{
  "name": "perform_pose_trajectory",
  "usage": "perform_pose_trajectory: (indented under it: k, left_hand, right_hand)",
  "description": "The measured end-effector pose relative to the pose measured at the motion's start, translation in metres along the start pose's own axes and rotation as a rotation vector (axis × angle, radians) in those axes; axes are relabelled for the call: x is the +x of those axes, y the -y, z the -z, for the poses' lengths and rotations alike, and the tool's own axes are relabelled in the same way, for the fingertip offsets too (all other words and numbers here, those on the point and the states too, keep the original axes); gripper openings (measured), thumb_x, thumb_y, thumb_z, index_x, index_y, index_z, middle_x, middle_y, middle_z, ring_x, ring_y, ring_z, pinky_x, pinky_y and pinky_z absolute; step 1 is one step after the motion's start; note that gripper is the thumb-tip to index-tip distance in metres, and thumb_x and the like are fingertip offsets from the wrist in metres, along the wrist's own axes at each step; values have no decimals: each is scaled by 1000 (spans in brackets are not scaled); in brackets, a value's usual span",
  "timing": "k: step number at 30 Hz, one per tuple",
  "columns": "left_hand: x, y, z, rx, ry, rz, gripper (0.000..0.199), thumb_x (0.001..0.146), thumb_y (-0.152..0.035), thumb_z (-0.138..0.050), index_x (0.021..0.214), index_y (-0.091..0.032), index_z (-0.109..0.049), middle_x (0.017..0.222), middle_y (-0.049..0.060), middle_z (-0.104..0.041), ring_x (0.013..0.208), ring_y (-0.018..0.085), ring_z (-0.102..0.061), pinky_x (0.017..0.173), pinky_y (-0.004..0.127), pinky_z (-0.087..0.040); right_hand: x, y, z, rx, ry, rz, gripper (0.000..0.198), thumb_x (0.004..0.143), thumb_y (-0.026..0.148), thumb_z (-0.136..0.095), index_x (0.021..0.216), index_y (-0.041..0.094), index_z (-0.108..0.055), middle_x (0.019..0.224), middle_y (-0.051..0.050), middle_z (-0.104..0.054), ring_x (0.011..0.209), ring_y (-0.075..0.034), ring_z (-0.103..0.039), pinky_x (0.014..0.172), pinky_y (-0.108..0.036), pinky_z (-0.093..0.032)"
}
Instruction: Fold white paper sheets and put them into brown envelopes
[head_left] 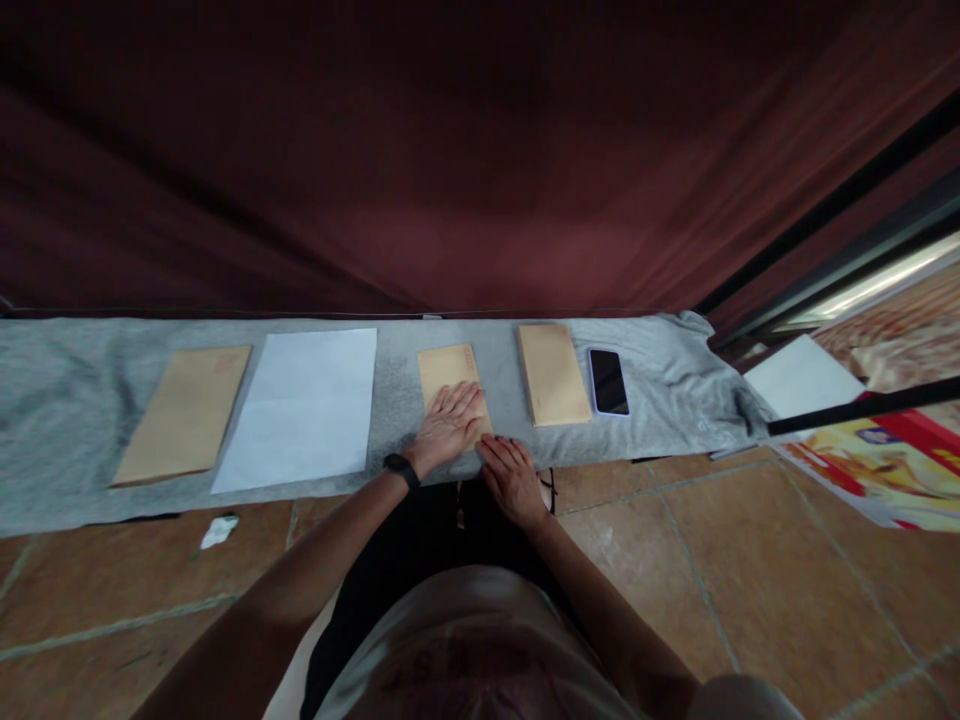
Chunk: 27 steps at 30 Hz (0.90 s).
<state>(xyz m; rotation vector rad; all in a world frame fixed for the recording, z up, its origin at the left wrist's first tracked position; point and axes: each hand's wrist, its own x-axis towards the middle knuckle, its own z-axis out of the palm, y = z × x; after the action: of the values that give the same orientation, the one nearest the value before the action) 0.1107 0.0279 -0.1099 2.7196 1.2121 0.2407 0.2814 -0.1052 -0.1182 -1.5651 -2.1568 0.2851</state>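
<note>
A tan paper envelope [442,365] lies flat on the grey cloth in front of me. My left hand [450,418] rests palm down across its middle, fingers stretched out, with a black band on the wrist. At the envelope's near right corner, my right hand [514,475] lies with its fingers extended and the fingertips touching the edge. To the right is a stack of tan envelopes [555,375]. White paper sheets [304,410] lie to the left, and beyond them another tan envelope or pile [187,415]. Whatever is under my palms is hidden.
A smartphone [608,381] lies right of the envelope stack on the grey cloth [660,390]. Behind the narrow surface hangs a dark red curtain [480,200]. A black metal bar [862,405] and a printed box [885,465] are at the right. Crumpled white paper [219,531] lies on the tiled floor.
</note>
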Motion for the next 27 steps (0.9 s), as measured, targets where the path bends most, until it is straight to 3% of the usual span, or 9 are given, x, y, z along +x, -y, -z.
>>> perform_pose_trajectory:
  k: [11,27]
  left_hand:
    - [-10,-7,4,6,23,-37,57,106,-38,-27,158,-16,-36,165,7,-36,157,24,-19,129,49,-11]
    - [-37,-11,3,-12,-53,-139,52,105,-34,-34,154,-17,-44,162,7,-41,155,24,-28,129,48,-20]
  right_hand:
    - [0,0,2,0,6,2,48,105,26,-44,153,24,-46,153,-5,-53,144,-23,-44,123,-47,-30]
    - [0,1,4,63,-11,-5,46,107,27,-41,152,23,-47,152,-6,-55,142,-23,-46,123,-48,-30]
